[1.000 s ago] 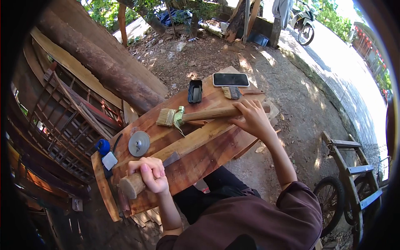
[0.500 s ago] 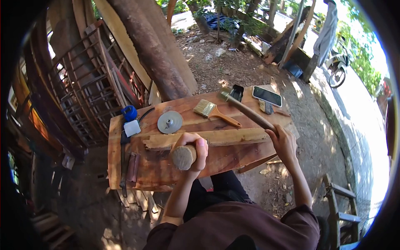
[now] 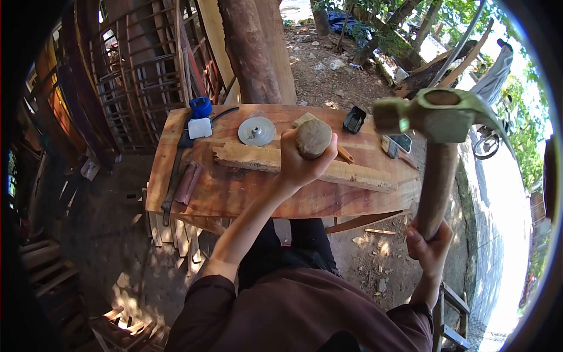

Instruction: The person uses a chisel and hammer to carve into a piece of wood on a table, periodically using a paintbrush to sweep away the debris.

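My left hand (image 3: 296,166) is closed around a thick round piece of wood (image 3: 314,139), its flat end facing up at me; the rest of it is hidden by the fist. It is over the plank (image 3: 249,156) lying across the wooden table (image 3: 234,196). In my right hand (image 3: 431,246) is a claw hammer (image 3: 440,179), gripped low on its wooden handle and raised upright beside the table's right end, head up, close to the camera. Behind the left fist, a paintbrush (image 3: 345,155) is partly covered.
On the table lie a metal disc (image 3: 257,131), a blue object (image 3: 200,106), a white block (image 3: 200,128), a dark long tool (image 3: 174,176), a reddish-brown piece (image 3: 189,183), a black tray (image 3: 354,119), a second brush (image 3: 389,146) and a phone (image 3: 403,142).
The hammer has swung up from over the table's back to stand upright at the right, nearer the camera. My left hand with the round wood has moved forward and right. The view has shifted.
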`<state>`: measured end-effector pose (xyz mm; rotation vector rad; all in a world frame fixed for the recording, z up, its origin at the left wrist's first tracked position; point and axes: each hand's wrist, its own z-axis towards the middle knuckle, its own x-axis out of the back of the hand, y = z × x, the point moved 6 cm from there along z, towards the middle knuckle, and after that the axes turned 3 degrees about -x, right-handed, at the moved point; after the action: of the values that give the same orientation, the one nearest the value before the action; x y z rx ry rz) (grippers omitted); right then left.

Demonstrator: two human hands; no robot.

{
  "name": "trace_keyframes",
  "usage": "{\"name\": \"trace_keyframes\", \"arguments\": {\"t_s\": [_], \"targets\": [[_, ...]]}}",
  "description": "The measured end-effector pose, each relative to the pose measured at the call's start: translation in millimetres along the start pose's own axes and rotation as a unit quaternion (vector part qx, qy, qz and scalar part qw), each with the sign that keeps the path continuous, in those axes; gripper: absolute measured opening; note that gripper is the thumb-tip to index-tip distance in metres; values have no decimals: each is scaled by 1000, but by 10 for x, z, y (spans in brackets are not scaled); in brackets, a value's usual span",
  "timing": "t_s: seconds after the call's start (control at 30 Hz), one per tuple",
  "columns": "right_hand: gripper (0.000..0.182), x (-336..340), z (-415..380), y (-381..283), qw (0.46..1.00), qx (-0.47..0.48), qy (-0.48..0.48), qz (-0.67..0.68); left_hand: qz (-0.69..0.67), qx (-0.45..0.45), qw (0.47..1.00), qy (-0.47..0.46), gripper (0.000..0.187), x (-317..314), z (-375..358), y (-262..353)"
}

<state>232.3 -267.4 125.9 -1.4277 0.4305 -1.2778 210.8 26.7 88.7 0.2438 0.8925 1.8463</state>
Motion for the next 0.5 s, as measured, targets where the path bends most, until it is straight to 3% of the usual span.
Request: {"name": "trace_keyframes", "arguments": {"t_s": [0.03, 0.2, 0.33, 0.4, 0.5], "targets": [[36, 41, -27, -85, 1000, 20, 16, 4, 33, -52, 998, -11, 17, -30, 11, 28], [37, 34, -27, -261, 999, 9, 37, 23, -23, -16, 997, 72, 19, 115, 46, -19], [40, -37, 33, -263, 999, -30, -8, -26, -17, -18, 999, 45, 18, 60, 104, -14], [40, 11, 94, -281, 999, -12, 20, -38, -8, 62, 997, 47, 11, 22, 121, -127], [34, 47, 147, -329, 997, 14, 62, -36, 49, 9, 998, 24, 9, -39, 169, -66]]}}
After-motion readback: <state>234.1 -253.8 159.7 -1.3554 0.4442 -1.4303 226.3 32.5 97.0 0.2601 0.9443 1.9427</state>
